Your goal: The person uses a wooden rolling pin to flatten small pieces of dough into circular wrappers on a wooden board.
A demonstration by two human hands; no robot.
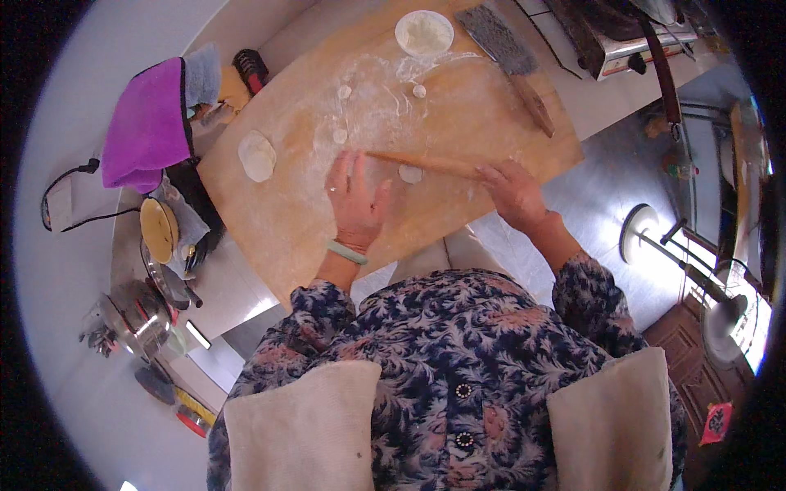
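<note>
My right hand (513, 191) grips one end of a tapered wooden rolling pin (430, 163). Just below the pin lies a small flattened dough disc (410, 175) on a floured wooden board (295, 227). With its fingers apart, my left hand (357, 193) hovers or rests near the pin's thin tip and appears to hold nothing; contact with the board is unclear. A small dough ball (340, 136) sits just beyond its fingertips. Two more lumps, a left one (345, 92) and a right one (419, 91), lie farther back. Rolled dough wrappers (256, 156) overlap at the board's left.
A white bowl of flour (424, 34) stands at the back, beside a cleaver with a wooden handle (532, 105). A gas stove (638, 55) is at back right. Left of the board are a purple cloth (147, 123), a yellow bowl (158, 230) and a steel pot (138, 319).
</note>
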